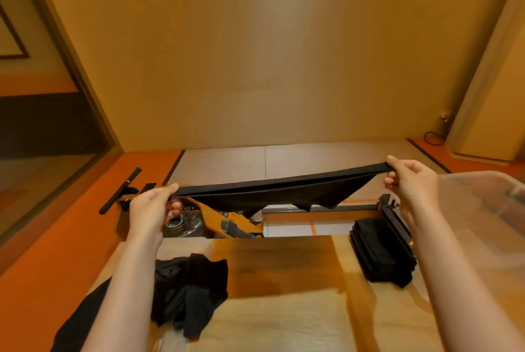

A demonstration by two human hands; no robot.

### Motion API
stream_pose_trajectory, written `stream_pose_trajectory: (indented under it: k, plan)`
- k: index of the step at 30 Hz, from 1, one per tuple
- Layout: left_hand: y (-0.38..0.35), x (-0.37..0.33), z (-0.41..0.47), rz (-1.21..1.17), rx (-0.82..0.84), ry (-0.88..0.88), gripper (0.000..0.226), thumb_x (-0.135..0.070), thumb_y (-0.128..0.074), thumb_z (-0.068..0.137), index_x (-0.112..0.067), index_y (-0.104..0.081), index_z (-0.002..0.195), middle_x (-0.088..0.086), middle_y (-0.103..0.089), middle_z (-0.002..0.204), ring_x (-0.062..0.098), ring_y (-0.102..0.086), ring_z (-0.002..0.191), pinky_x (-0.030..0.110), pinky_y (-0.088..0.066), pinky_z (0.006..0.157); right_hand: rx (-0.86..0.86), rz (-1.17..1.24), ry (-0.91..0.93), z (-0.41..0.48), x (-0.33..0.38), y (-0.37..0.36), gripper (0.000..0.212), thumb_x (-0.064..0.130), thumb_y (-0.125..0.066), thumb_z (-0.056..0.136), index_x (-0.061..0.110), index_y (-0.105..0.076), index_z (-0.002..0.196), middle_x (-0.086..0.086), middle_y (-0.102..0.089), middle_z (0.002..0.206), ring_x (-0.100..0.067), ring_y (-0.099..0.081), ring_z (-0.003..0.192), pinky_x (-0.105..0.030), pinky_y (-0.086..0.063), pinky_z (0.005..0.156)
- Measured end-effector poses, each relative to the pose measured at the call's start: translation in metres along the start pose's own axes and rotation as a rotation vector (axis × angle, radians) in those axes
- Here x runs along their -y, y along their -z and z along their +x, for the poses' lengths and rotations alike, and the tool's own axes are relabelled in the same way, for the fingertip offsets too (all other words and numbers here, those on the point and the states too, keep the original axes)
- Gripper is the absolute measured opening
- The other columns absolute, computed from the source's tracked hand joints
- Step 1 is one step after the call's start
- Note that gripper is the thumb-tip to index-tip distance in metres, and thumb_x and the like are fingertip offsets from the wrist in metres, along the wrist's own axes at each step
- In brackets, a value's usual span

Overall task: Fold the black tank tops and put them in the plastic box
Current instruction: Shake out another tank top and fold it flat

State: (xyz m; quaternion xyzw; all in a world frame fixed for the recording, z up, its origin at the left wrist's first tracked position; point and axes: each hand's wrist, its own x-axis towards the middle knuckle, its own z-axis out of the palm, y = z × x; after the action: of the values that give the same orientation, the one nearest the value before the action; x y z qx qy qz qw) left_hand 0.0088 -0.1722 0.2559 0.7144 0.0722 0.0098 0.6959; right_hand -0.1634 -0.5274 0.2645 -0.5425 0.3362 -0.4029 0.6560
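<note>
Black tank top (270,194) held in the air above the far edge of the worktop (284,314), stretched taut between both hands. Left hand (153,208) pinches its left end, thumb on top, fingers curled beneath. Right hand (410,181) pinches the right end and is held higher, so the cloth slopes up to the right. Loose edges and straps hang below the stretched band. Crumpled pile of black tops (190,292) lies on the worktop at near left, partly behind the left forearm. Folded black stack (380,252) sits at far right, at the left wall of the clear plastic box (483,209); inside it or just beside it: cannot tell.
</note>
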Motion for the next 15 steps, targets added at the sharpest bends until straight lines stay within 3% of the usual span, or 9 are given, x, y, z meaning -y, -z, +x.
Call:
stream_pose_trajectory:
  k: [5,7,10,15]
  plan:
    - [0.034,0.089,-0.067,0.051,-0.016,0.179,0.009,-0.013,-0.065,0.090,-0.004,-0.066,0.087,0.010,-0.059,0.066,0.016,-0.052,0.055,0.021,-0.046,0.050,0.001,-0.132,-0.088,-0.057,-0.063,0.069,0.013,0.021,-0.064,0.091,0.012,-0.060,0.083,-0.005,-0.057,0.069,-0.013,-0.054,0.055,-0.023,-0.049,0.055]
    - [0.047,0.118,-0.094,0.077,-0.040,0.236,0.009,-0.011,-0.066,0.090,-0.002,-0.066,0.086,0.012,-0.060,0.066,0.017,-0.052,0.056,0.025,-0.045,0.054,-0.002,-0.181,-0.126,-0.079,-0.087,0.096,0.012,0.019,-0.064,0.091,0.010,-0.061,0.085,-0.006,-0.058,0.068,-0.015,-0.054,0.055,-0.027,-0.048,0.058]
    - [0.065,0.152,-0.131,0.114,-0.061,0.260,0.011,-0.011,-0.066,0.090,0.001,-0.066,0.088,0.014,-0.059,0.066,0.019,-0.052,0.056,0.028,-0.046,0.057,-0.007,-0.236,-0.174,-0.111,-0.117,0.132,0.012,0.016,-0.064,0.091,0.007,-0.059,0.084,-0.008,-0.057,0.066,-0.012,-0.053,0.049,-0.028,-0.046,0.055]
    - [0.092,0.191,-0.179,0.143,-0.062,0.299,0.015,-0.011,-0.066,0.088,0.004,-0.066,0.085,0.012,-0.058,0.061,0.019,-0.051,0.054,0.027,-0.043,0.054,-0.026,-0.326,-0.218,-0.158,-0.147,0.175,0.015,0.015,-0.060,0.093,0.000,-0.058,0.091,-0.012,-0.057,0.066,-0.020,-0.052,0.055,-0.030,-0.044,0.056]
